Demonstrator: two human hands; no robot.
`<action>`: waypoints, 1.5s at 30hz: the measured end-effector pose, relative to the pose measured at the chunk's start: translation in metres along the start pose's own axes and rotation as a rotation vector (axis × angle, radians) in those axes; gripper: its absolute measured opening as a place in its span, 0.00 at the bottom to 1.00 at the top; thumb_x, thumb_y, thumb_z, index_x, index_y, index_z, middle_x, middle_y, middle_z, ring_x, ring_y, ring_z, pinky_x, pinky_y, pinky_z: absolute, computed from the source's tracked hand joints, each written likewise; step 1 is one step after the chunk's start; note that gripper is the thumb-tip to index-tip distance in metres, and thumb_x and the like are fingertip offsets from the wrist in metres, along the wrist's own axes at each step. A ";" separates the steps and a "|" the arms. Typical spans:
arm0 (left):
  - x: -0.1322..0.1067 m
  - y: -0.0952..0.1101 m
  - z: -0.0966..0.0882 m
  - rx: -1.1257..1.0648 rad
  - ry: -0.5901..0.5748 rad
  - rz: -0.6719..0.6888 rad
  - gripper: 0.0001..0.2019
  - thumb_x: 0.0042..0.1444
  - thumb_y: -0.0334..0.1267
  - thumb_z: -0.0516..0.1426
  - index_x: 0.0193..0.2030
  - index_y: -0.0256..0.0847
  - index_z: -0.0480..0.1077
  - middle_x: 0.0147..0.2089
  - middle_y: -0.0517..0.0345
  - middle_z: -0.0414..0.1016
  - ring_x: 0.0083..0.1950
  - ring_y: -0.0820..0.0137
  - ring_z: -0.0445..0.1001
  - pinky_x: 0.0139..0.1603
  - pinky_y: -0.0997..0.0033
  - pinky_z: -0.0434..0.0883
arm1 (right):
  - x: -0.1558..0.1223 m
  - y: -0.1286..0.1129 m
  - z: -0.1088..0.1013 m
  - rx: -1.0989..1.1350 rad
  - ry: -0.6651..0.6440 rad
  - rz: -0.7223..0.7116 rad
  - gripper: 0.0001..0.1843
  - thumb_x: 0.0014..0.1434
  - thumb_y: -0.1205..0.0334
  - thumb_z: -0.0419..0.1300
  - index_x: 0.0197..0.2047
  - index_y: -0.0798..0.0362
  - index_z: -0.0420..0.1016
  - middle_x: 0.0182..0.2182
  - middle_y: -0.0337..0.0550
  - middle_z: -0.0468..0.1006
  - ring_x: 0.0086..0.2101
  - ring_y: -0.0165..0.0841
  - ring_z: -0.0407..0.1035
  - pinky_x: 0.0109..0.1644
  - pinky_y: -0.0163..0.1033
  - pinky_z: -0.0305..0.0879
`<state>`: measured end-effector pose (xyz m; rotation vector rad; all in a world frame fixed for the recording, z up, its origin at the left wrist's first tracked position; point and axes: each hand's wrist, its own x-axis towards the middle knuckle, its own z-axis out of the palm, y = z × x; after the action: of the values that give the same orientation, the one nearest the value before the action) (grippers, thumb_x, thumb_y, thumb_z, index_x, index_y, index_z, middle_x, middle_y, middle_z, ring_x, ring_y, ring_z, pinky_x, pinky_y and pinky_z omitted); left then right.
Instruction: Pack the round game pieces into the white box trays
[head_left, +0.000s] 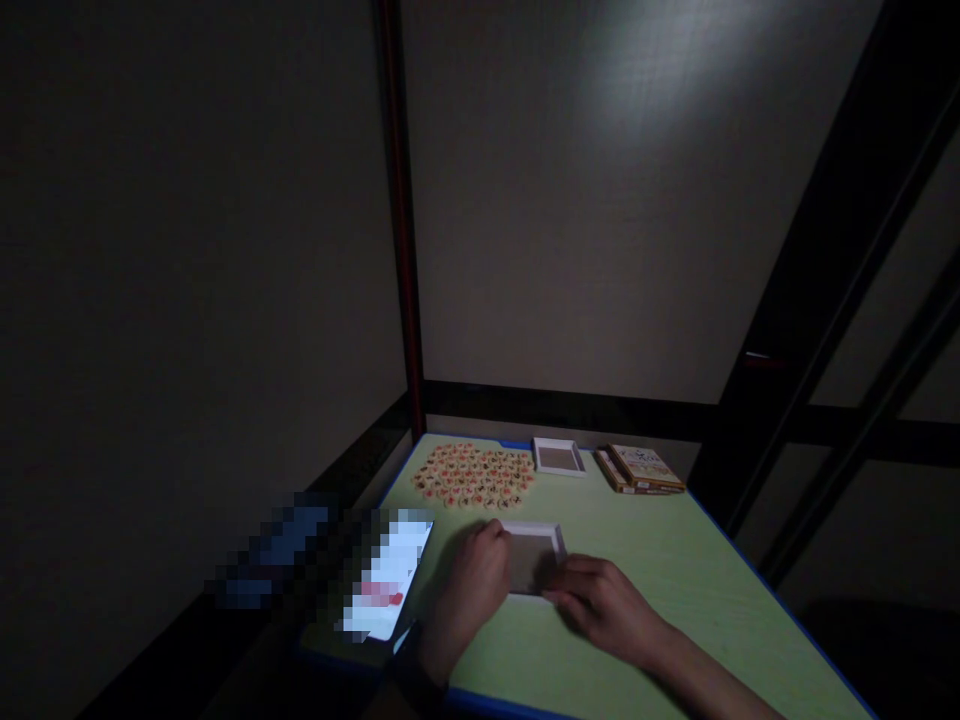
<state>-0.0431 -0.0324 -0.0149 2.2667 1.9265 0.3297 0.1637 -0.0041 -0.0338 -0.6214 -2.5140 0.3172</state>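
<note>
A shallow white-rimmed box tray (pixel 561 540) with a grey-brown bottom lies on the table in front of me. My left hand (pixel 480 570) is closed at its left side, fingers curled against the rim. At the lower right corner, my right hand (pixel 596 602) pinches the rim between thumb and fingers. Nothing shows inside the tray. Beyond my left hand, many round Chinese chess pieces (pixel 480 475) with red and black characters are spread in one flat layer.
A second white-rimmed box tray (pixel 559 457) stands by the table's back edge. Two patterned flat boxes (pixel 646 470) are stacked at the back right. A lit screen (pixel 394 575), partly pixelated, lies at the left of the green table (pixel 675 570). Walls rise behind and left.
</note>
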 end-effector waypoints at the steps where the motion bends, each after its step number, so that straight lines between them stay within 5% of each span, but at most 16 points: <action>1: -0.001 0.003 0.001 -0.003 0.007 0.019 0.17 0.60 0.24 0.46 0.46 0.36 0.74 0.51 0.46 0.74 0.53 0.64 0.72 0.56 0.66 0.67 | 0.003 0.001 -0.004 -0.039 0.008 0.024 0.17 0.69 0.58 0.50 0.40 0.52 0.80 0.32 0.45 0.81 0.34 0.34 0.73 0.40 0.36 0.67; 7: -0.004 0.013 0.005 0.018 0.129 0.021 0.14 0.61 0.28 0.48 0.44 0.39 0.74 0.49 0.51 0.75 0.52 0.63 0.72 0.52 0.65 0.69 | 0.074 0.024 -0.011 -0.245 -0.045 0.279 0.13 0.64 0.63 0.54 0.39 0.52 0.81 0.35 0.47 0.82 0.38 0.36 0.74 0.42 0.36 0.64; 13: -0.011 0.017 0.008 -0.022 0.156 -0.030 0.14 0.63 0.32 0.46 0.46 0.40 0.72 0.50 0.50 0.72 0.49 0.64 0.73 0.49 0.66 0.70 | 0.133 0.042 0.005 -0.349 -0.288 0.169 0.08 0.55 0.67 0.60 0.37 0.52 0.80 0.40 0.49 0.80 0.45 0.39 0.72 0.45 0.36 0.64; 25: -0.008 0.016 0.012 -0.059 0.123 -0.054 0.14 0.64 0.33 0.46 0.47 0.41 0.72 0.51 0.50 0.72 0.50 0.63 0.72 0.52 0.64 0.70 | 0.130 0.066 0.025 -0.329 -0.283 0.037 0.11 0.57 0.71 0.56 0.41 0.57 0.78 0.44 0.53 0.77 0.46 0.39 0.69 0.52 0.40 0.62; 34: -0.009 0.016 0.009 -0.019 0.102 -0.037 0.14 0.63 0.33 0.46 0.47 0.40 0.72 0.52 0.50 0.69 0.48 0.63 0.72 0.48 0.63 0.71 | 0.125 0.070 0.034 -0.304 -0.192 0.069 0.13 0.60 0.70 0.52 0.46 0.62 0.73 0.45 0.57 0.75 0.45 0.40 0.68 0.53 0.43 0.62; 45: -0.008 0.015 0.002 -0.028 0.126 -0.061 0.13 0.65 0.34 0.47 0.46 0.42 0.72 0.49 0.51 0.70 0.47 0.65 0.71 0.47 0.67 0.69 | 0.105 0.058 0.005 0.127 -0.068 0.133 0.11 0.64 0.58 0.48 0.42 0.55 0.66 0.36 0.51 0.77 0.34 0.35 0.70 0.41 0.39 0.66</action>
<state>-0.0292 -0.0428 -0.0136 2.2141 2.0326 0.5000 0.1022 0.0968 -0.0118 -0.7397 -2.4986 0.5507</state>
